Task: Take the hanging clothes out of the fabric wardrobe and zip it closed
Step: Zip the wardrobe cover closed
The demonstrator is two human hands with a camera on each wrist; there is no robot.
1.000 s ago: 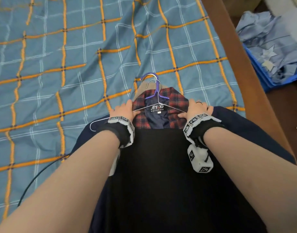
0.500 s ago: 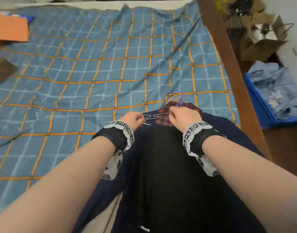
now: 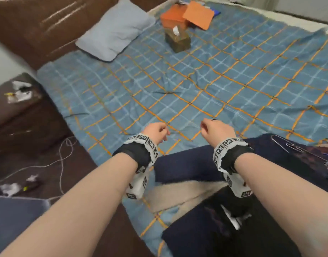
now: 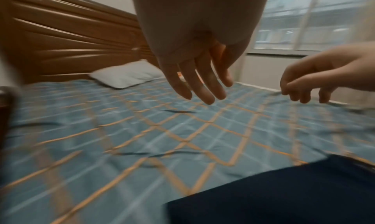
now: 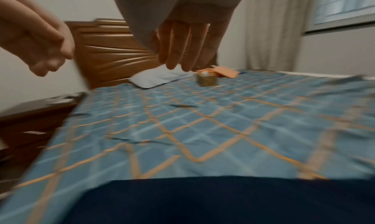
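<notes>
Dark navy and black clothes (image 3: 193,164) lie spread on the near part of the blue checked bedspread (image 3: 196,86), with a wire hanger (image 3: 296,151) on them at the right edge. The same navy cloth (image 4: 284,195) fills the bottom right of the left wrist view and the bottom of the right wrist view (image 5: 202,200). My left hand (image 3: 156,133) and right hand (image 3: 215,129) hover above the bed, just past the clothes, with fingers loose and nothing in them. The fabric wardrobe is not in view.
A pale pillow (image 3: 116,28) lies against the brown headboard (image 3: 38,25). A tissue box (image 3: 178,40) and orange boxes (image 3: 187,15) sit at the far side of the bed. A dark bedside table (image 3: 20,108) with cables stands at the left.
Both hands have let go of the hangers and lifted off the clothes. The head view has swung left, so the clothes now lie low and to the right.
</notes>
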